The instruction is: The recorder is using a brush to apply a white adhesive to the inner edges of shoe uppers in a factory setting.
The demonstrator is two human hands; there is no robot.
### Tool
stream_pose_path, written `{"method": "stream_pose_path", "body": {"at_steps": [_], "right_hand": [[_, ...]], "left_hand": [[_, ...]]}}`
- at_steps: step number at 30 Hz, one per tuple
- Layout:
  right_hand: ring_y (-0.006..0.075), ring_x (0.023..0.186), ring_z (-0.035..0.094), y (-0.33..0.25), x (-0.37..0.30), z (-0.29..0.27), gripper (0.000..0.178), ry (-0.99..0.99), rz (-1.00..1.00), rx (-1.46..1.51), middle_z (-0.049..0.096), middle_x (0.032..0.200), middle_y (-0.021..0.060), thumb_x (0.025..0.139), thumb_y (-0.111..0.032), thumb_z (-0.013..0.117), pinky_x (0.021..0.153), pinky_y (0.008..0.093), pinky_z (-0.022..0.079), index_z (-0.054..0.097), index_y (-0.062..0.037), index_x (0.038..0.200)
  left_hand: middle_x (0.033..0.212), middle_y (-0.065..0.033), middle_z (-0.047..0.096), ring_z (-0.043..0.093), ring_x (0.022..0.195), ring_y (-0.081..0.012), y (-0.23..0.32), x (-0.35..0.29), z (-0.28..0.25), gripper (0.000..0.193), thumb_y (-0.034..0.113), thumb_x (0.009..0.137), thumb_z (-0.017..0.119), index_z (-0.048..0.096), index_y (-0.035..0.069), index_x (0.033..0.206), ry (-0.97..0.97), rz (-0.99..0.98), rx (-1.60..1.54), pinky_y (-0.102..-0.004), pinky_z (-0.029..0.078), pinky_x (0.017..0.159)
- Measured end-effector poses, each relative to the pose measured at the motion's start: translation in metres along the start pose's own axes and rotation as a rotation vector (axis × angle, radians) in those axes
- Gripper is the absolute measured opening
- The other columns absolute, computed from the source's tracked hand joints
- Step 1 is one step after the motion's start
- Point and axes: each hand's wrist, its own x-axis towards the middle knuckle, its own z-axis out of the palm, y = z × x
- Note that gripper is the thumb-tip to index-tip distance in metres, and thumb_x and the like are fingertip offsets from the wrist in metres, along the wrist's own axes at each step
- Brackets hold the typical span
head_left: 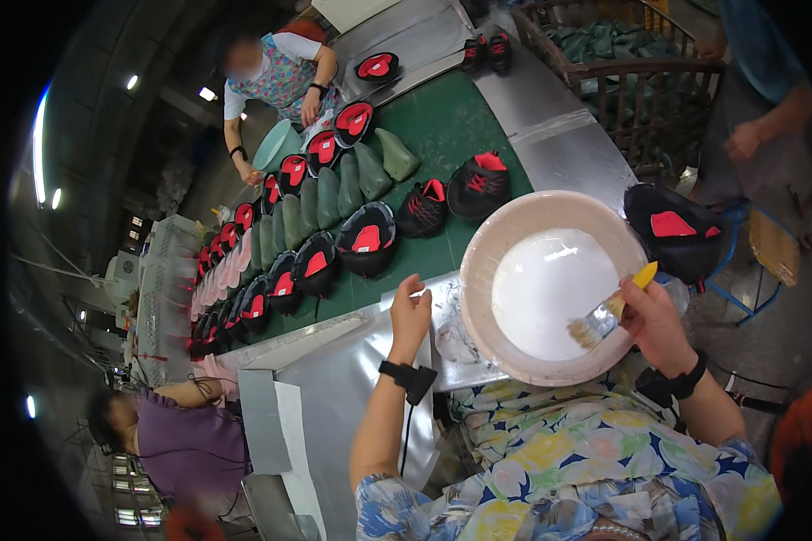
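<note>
Reaches in fr lower R w/ forearm slanting up-left, black strap at wrist. Carries R grip [654,326] over R side of basin [476,279], closed around brush [607,316], fingers wrapped near base of handle. Tilts brush so bristles point down-left & handle end pokes up past fingers. Raises L forearm fr lower edge, black strap & cable at wrist; holds L grip [410,320] just L of basin, empty, fingers apart, loosely curled, aimed up.

Re brush: flat, yellow handle, shiny metal band, tan bristles, a bit ragged at tip. Located inside basin rim, over near-R part of white liquid [550,279]; can't tell if dipping or just above. Re basin: round, wide, pale beige, smudged inside, w/ liquid smooth & glinting.

Re edges: near rim close to patterned clothing [559,433]; crumpled clear plastic [456,343] beside rim at near L; black/red upper [636,212] just beyond R rim. Past far-L rim, two shoes [421,209], then rows of uppers [367,239] & green lasts [395,153] on table [465,108]. Re room: bare green at far side of table, bare metal strip [586,167] past basin, open air above liquid L of brush.
</note>
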Motion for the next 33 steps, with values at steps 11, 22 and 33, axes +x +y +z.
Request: {"method": "stream_pose_path", "body": {"at_steps": [11, 22, 33], "right_hand": [[0.009, 0.084, 0.063, -0.016, 0.015, 0.003, 0.019, -0.061, -0.059, -0.48, 0.065, 0.094, 0.0041, 0.091, -0.008, 0.072, 0.076, 0.0236, 0.051, 0.056, -0.0034, 0.1], [0.0201, 0.081, 0.067, -0.045, 0.028, 0.013, 0.017, -0.123, -0.204, -1.129, 0.067, 0.087, 0.0093, 0.086, -0.015, 0.076, 0.075, 0.0299, 0.051, 0.067, -0.0032, 0.094], [0.0364, 0.078, 0.067, -0.008, 0.112, 0.051, 0.024, -0.449, -0.344, -1.237, 0.068, 0.083, 0.0207, 0.088, -0.022, 0.072, 0.068, 0.042, 0.051, 0.062, -0.0004, 0.091]], "left_hand": [[0.122, -0.022, 0.066, 0.062, 0.116, -0.0406, -0.049, 0.253, 0.056, 0.06, 0.033, 0.088, 0.069, 0.052, 0.002, 0.137, 0.335, -0.102, 0.356, -0.0455, 0.048, 0.099], [0.101, -0.0274, 0.065, 0.065, 0.095, -0.0455, -0.052, 0.213, 0.071, 0.025, 0.006, 0.088, 0.06, 0.052, 0.006, 0.112, -0.086, 0.373, 0.578, -0.053, 0.052, 0.08], [0.116, -0.0036, 0.068, 0.068, 0.102, -0.018, 0.003, 0.11, -0.092, 0.029, 0.022, 0.1, 0.059, 0.059, 0.011, 0.127, -0.112, -0.248, -0.894, -0.0364, 0.061, 0.08]]}}
